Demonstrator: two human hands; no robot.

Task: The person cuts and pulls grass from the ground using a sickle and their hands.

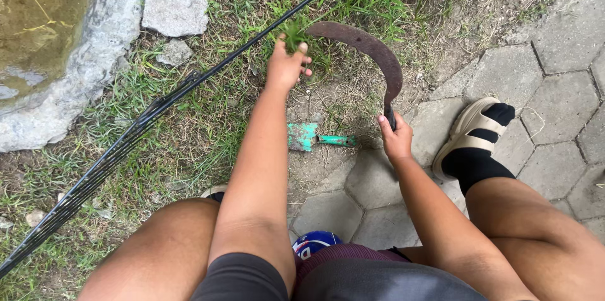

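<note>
Rusty sickle (372, 49) clenched in right hand (396, 139) | left hand (287, 65) fingers grasping grass tuft (292, 33) | green trowel (313, 138) between

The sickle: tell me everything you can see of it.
The sickle has a curved, rust-brown metal blade arching from the grass tuft gripped by the left hand round to a dark handle. The right hand is closed around that handle, hiding most of it. The blade's tip sits at the tuft, above bare soil.
</note>
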